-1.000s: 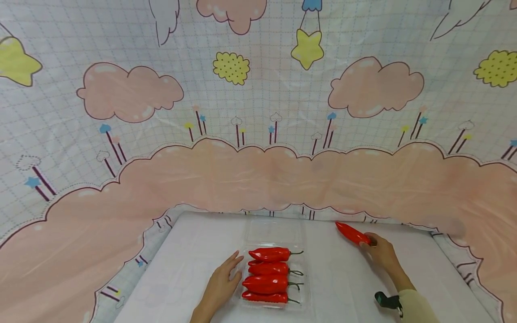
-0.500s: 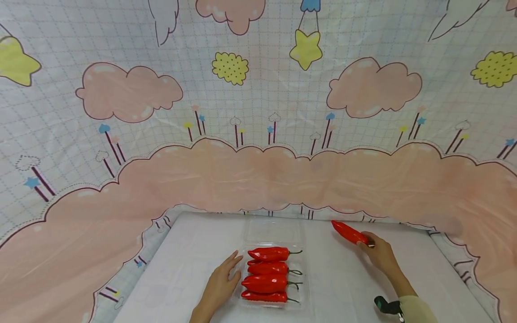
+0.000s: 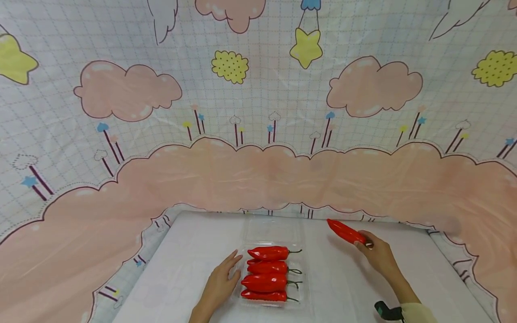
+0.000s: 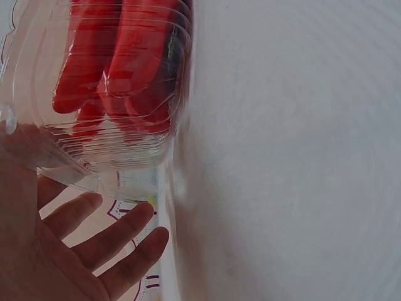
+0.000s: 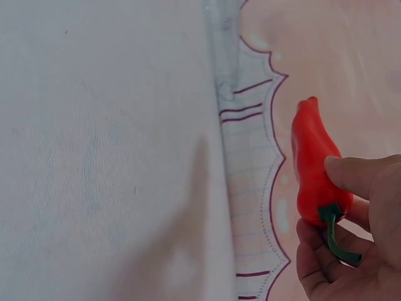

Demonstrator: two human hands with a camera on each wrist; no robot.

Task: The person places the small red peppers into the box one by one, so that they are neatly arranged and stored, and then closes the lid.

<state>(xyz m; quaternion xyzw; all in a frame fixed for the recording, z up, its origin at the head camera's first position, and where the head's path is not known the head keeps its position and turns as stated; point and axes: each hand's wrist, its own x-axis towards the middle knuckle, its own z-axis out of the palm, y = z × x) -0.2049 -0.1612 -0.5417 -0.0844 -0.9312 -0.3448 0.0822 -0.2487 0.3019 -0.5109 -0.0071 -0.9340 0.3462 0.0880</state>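
A clear plastic box with its lid folded back holds several red peppers, lying in a row with their green stems to the right. My left hand is at the box's left side, its fingers spread and fairly straight; the left wrist view shows the fingers beside the clear wall. Off to the right, my right hand grips one red pepper near its stem end, the tip pointing to the far left. In the right wrist view the thumb presses the pepper and the green stem hangs free.
Box and hands are over a white tabletop. Behind it hangs a cloth printed with pink clouds and yellow stars. A dark green device is on the right wrist, by a pale sleeve.
My right hand has shifted slightly to the left with the pepper still in its grip. The left hand and the peppers in the box have stayed put.
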